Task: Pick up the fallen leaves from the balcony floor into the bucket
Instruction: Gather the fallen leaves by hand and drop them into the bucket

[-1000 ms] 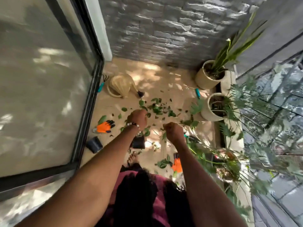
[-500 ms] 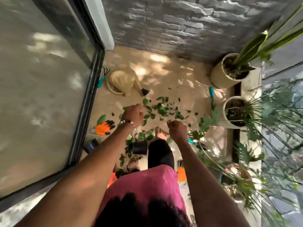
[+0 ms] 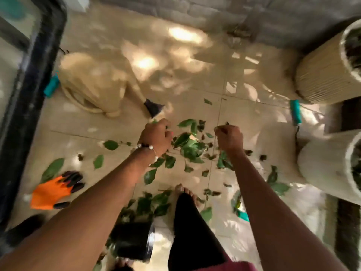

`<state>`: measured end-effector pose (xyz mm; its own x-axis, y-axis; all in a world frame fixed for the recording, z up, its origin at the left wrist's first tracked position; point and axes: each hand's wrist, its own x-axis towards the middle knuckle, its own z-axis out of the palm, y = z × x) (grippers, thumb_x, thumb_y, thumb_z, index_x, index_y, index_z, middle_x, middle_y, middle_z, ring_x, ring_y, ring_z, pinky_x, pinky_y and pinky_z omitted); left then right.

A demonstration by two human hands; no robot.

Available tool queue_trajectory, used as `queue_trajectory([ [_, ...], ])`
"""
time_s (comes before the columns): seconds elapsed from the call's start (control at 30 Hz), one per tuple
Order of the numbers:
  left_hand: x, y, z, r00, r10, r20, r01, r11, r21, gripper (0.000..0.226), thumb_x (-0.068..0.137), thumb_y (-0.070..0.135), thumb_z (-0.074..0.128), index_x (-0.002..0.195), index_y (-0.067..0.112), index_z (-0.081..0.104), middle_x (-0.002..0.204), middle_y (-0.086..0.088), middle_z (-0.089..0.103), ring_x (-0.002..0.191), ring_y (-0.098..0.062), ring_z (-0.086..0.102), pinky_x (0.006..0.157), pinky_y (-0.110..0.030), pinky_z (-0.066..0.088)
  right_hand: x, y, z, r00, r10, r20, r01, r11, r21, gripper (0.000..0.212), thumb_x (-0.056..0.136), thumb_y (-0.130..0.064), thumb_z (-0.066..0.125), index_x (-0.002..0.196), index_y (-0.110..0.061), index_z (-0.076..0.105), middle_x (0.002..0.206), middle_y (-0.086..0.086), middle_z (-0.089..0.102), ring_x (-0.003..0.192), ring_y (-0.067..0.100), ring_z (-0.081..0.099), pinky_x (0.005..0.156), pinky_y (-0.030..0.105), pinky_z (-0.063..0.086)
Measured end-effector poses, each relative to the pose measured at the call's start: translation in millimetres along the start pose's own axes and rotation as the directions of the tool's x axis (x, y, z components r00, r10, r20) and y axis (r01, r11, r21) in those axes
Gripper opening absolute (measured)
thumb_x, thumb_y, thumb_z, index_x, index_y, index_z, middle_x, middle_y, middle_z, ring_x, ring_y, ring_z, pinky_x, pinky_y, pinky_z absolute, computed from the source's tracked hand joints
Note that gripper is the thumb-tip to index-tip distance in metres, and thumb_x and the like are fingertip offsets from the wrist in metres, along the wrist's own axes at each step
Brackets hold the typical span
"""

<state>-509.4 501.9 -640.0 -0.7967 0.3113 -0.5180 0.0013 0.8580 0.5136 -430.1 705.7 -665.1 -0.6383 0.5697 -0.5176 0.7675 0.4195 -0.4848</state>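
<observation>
No readable writing or brand anywhere; whole view motion-blurred.

Far left: dark door frame, teal handle just beside it. Lower left: orange glove with black fingertips, flat on the tile floor. Beige watering can with dark spout tip, on the floor above the glove.

Bottom centre: black bucket, green leaf pieces at its mouth, contents otherwise blurred. Bare foot just right of it.

Centre: left hand, beaded bracelet at the wrist, fingers curled round green leaf bits low over the floor. Leaves scattered on the tiles between and below both hands, more near the foot and bucket. Right hand, fingers curled tight, small dark leaf scraps showing at the knuckles.

Right: second teal handle lying on the floor. Ribbed pot upper right, dark soil inside. Pale pot below it, interior mostly out of frame, contents unclear.
</observation>
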Motion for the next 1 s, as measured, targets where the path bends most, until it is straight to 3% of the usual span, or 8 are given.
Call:
queue_trajectory([
  [0.2, 79, -35, 66, 0.999, -0.028, -0.042, 0.021, 0.986, -0.163, 0.023, 0.093, 0.014, 0.06, 0.115, 0.014, 0.067, 0.105, -0.005, 0.07, 0.096, -0.021, 0.066, 0.09, -0.03, 0.051, 117, 39, 56, 0.991, -0.127, -0.045, 0.118, 0.979, -0.169, 0.025, 0.093, -0.018, 0.058, 0.111, -0.002, 0.067, 0.114, 0.016, 0.068, 0.109, 0.033, 0.06, 0.09, 0.029, 0.041],
  [0.4, 135, -43, 102, 0.998, 0.049, -0.049, -0.064, 0.923, -0.378, 0.017, 0.095, 0.015, 0.059, 0.11, 0.016, 0.066, 0.098, -0.004, 0.072, 0.077, -0.02, 0.072, 0.074, -0.034, 0.059, 189, 44, 111, 0.915, -0.398, -0.059, 0.368, 0.887, -0.279, 0.059, 0.09, -0.012, 0.057, 0.146, -0.014, 0.037, 0.149, 0.011, 0.04, 0.133, 0.035, 0.037, 0.109, 0.04, 0.033],
  [0.5, 160, -39, 110, 0.999, 0.045, -0.016, -0.047, 0.88, -0.472, 0.013, 0.097, 0.013, 0.056, 0.09, 0.023, 0.062, 0.085, -0.005, 0.071, 0.069, -0.022, 0.07, 0.062, -0.033, 0.057, 189, 48, 129, 0.839, -0.544, 0.003, 0.474, 0.729, -0.495, 0.057, 0.089, -0.014, 0.061, 0.143, -0.012, 0.041, 0.149, 0.013, 0.037, 0.131, 0.038, 0.034, 0.107, 0.045, 0.036],
  [0.63, 188, -30, 110, 0.996, 0.089, 0.017, -0.069, 0.864, -0.498, 0.02, 0.095, 0.006, 0.057, 0.08, 0.02, 0.06, 0.08, -0.009, 0.067, 0.06, -0.018, 0.062, 0.05, -0.024, 0.047, 169, 60, 132, 0.749, -0.663, 0.003, 0.518, 0.582, -0.627, 0.036, 0.089, -0.013, 0.064, 0.124, -0.007, 0.059, 0.126, 0.013, 0.056, 0.112, 0.028, 0.047, 0.09, 0.033, 0.045],
  [0.7, 189, -27, 114, 0.997, 0.061, 0.038, -0.03, 0.833, -0.553, 0.012, 0.094, 0.006, 0.058, 0.087, 0.014, 0.064, 0.087, -0.012, 0.069, 0.066, -0.02, 0.065, 0.054, -0.027, 0.052, 166, 61, 124, 0.748, -0.664, -0.015, 0.535, 0.615, -0.579, 0.022, 0.092, -0.013, 0.059, 0.113, -0.008, 0.066, 0.113, 0.011, 0.063, 0.099, 0.022, 0.053, 0.081, 0.028, 0.045],
  [0.77, 183, -25, 125, 0.998, 0.003, 0.065, 0.038, 0.778, -0.627, 0.01, 0.096, 0.013, 0.058, 0.101, 0.008, 0.065, 0.093, -0.013, 0.071, 0.072, -0.023, 0.069, 0.062, -0.032, 0.058, 162, 58, 110, 0.791, -0.606, -0.082, 0.525, 0.741, -0.419, 0.019, 0.091, -0.008, 0.06, 0.107, -0.007, 0.071, 0.106, 0.011, 0.069, 0.09, 0.019, 0.061, 0.081, 0.024, 0.047],
  [0.9, 163, -16, 143, 0.968, -0.077, 0.237, 0.239, 0.561, -0.792, 0.045, 0.099, 0.041, 0.048, 0.117, 0.002, 0.059, 0.099, -0.016, 0.069, 0.077, -0.025, 0.069, 0.062, -0.03, 0.058, 132, 42, 98, 0.857, -0.454, -0.243, 0.482, 0.874, 0.065, 0.016, 0.082, -0.003, 0.072, 0.098, -0.008, 0.074, 0.093, 0.004, 0.074, 0.082, 0.011, 0.068, 0.082, 0.022, 0.055],
  [1.0, 161, -1, 147, 0.925, -0.09, 0.37, 0.377, 0.349, -0.858, 0.068, 0.092, 0.063, 0.043, 0.113, 0.0, 0.061, 0.1, -0.019, 0.069, 0.087, -0.032, 0.068, 0.071, -0.042, 0.059, 104, 39, 111, 0.837, -0.507, -0.207, 0.528, 0.847, 0.057, 0.015, 0.082, -0.005, 0.073, 0.096, -0.011, 0.075, 0.083, -0.005, 0.072, 0.066, -0.008, 0.062, 0.066, 0.005, 0.049],
])
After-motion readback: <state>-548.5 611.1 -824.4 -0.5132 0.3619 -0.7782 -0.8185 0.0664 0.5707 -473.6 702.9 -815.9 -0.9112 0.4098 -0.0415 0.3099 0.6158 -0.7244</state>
